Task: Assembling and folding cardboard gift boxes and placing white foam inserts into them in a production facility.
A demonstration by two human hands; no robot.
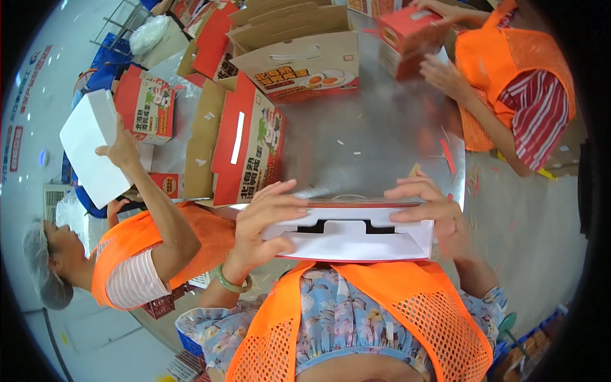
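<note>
Close against my body, at the near edge of the metal table, is a cardboard box (356,246) with white inner flaps, dark slots and red edges. My left hand (264,223) grips its left end, thumb on the near side and fingers over the far flap. On the right end, my right hand (433,210) is curled over the top with its fingers on the flap; its thumb is hidden. The box's outer sides and its inside are mostly out of sight. Beyond my left hand stands a tall red printed carton (251,143) with raised brown flaps.
More opened cartons (305,67) stand at the far side of the metal table (375,140), with paper scraps about. At left, a co-worker in an orange vest (197,235) lifts a white box (95,149). At far right, another co-worker's hands (445,76) handle a red box (407,41).
</note>
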